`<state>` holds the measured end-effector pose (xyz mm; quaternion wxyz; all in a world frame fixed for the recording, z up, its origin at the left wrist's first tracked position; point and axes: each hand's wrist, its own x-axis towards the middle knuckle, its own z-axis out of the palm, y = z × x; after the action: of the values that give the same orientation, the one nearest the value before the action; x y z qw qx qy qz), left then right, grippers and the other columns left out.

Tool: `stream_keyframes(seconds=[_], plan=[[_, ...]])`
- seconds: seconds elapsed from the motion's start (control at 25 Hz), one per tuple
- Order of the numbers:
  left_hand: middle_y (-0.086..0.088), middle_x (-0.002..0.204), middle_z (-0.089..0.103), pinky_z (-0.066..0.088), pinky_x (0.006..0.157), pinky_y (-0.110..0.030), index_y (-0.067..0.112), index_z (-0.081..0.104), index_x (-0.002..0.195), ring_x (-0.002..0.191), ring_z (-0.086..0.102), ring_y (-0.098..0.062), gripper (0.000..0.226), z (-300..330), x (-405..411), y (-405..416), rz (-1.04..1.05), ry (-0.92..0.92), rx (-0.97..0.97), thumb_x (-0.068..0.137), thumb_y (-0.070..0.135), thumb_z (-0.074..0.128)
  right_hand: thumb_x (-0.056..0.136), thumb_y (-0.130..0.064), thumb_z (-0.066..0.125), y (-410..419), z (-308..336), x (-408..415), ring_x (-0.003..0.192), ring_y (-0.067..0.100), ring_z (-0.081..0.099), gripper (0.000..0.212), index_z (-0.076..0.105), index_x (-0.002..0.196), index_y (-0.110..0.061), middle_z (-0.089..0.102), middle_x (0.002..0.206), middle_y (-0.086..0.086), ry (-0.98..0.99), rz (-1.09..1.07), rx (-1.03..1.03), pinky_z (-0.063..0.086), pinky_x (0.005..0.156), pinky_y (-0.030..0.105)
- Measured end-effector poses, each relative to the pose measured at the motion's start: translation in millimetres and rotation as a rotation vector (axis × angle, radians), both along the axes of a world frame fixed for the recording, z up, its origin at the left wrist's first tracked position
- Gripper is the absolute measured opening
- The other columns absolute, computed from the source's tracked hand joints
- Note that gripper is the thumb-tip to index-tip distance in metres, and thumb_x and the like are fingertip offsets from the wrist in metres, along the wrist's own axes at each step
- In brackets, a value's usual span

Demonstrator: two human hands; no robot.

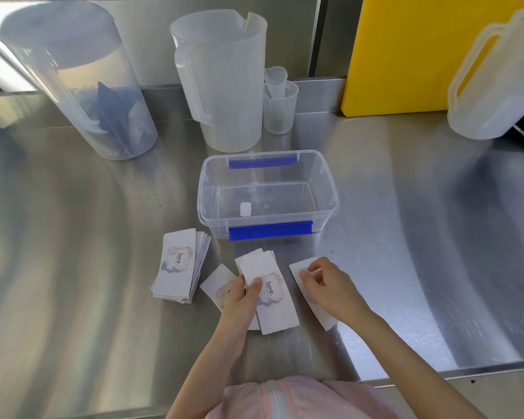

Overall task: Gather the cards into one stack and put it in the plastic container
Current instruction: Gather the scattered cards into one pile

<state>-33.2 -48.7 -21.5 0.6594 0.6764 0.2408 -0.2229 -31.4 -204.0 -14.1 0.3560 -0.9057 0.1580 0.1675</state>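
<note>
White cards printed "love." lie on the steel table. A fanned pile of cards (179, 266) rests at the left. My left hand (242, 297) grips a small bunch of cards (274, 300), thumb on the top one. Under that hand a single card (217, 282) lies flat. My right hand (327, 285) pinches the far end of another card (324, 316) lying to the right. A clear plastic container (268, 193) with blue clips stands open just beyond the cards, holding only a small white label.
Two tall translucent jugs (76, 83) (224, 83) and small measuring cups (279, 101) stand behind the container. A yellow board (406, 52) leans at the back right beside another white jug (496, 80). The table's front edge (436, 375) runs close to my body.
</note>
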Motion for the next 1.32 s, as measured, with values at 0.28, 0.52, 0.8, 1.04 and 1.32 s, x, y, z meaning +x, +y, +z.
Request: stream_keyframes(seconds=[0.28,0.52,0.8,1.04,1.32], plan=[[0.001,0.09,0.062,0.048,0.091,-0.046,0.03,0.054,0.081,0.09,0.058,-0.024,0.019,2,1,3,0.01,0.002,-0.018,0.093,0.021,0.042,0.073,-0.042,0.065,-2,-11,-9,0.113,0.028,0.043,0.062,0.037,0.118,-0.009,0.041,0.121,0.012,0.061,0.095,-0.362,0.042,0.086,0.034],[0.005,0.088,0.061,0.046,0.088,-0.042,0.031,0.053,0.08,0.089,0.058,-0.022,0.02,1,1,6,0.015,0.008,-0.032,0.093,0.021,0.041,0.077,-0.021,0.058,2,-10,-9,0.105,0.03,0.049,0.045,0.04,0.115,-0.005,0.041,0.119,0.014,0.027,0.161,-0.411,0.041,0.078,0.03],[0.002,0.089,0.062,0.045,0.083,-0.04,0.026,0.057,0.09,0.087,0.057,-0.021,0.017,-1,-1,6,0.02,-0.021,-0.05,0.093,0.02,0.042,0.088,-0.009,0.041,-16,-18,-15,0.114,0.023,0.045,0.035,0.053,0.119,-0.019,0.057,0.122,0.001,-0.234,0.185,-0.547,0.029,0.096,0.031],[-0.003,0.093,0.06,0.049,0.075,-0.039,0.028,0.053,0.08,0.084,0.058,-0.022,0.017,6,2,9,0.006,0.016,-0.049,0.092,0.021,0.043,0.066,0.003,0.055,-22,-12,-13,0.102,0.013,0.048,0.036,0.07,0.089,-0.02,0.073,0.093,0.001,-0.55,0.191,-0.239,0.014,0.092,0.008],[-0.017,0.12,0.062,0.046,0.094,-0.049,0.015,0.056,0.112,0.109,0.058,-0.034,0.025,14,7,6,-0.059,0.056,-0.184,0.09,0.018,0.047,0.065,-0.017,0.075,-4,-6,-3,0.112,0.009,0.044,0.036,0.052,0.092,-0.028,0.065,0.101,-0.008,-0.711,0.627,-0.132,0.012,0.11,0.015]])
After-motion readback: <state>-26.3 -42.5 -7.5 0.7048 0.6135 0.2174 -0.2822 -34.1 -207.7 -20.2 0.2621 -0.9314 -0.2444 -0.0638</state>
